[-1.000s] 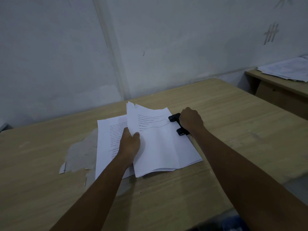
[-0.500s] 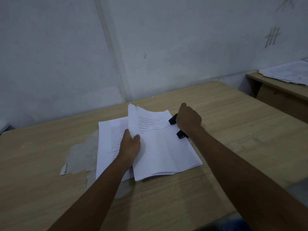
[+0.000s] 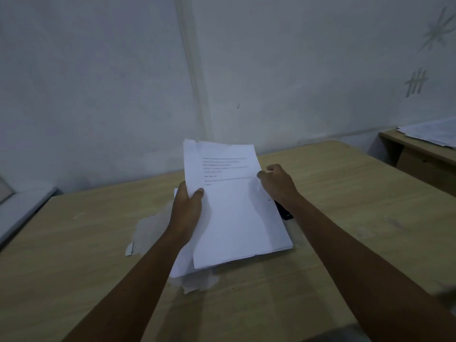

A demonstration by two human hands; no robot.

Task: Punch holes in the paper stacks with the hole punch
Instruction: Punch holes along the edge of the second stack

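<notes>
Gripping the printed paper stack (image 3: 234, 213) by its left edge, thumb on top, the left hand (image 3: 186, 208) holds it tilted up off the wooden table (image 3: 345, 218). The right hand (image 3: 277, 182) pinches the stack's right edge with curled fingers. Beneath that wrist, the black hole punch (image 3: 283, 211) lies on the table, and more sheets (image 3: 182, 265) rest under the stack.

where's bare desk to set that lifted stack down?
Free: bare desk right of the right hand and hole punch; the near strip below the lifted stack; far left of the torn patch. Crowded: centre, where the lower sheets and left hand sit.
</notes>
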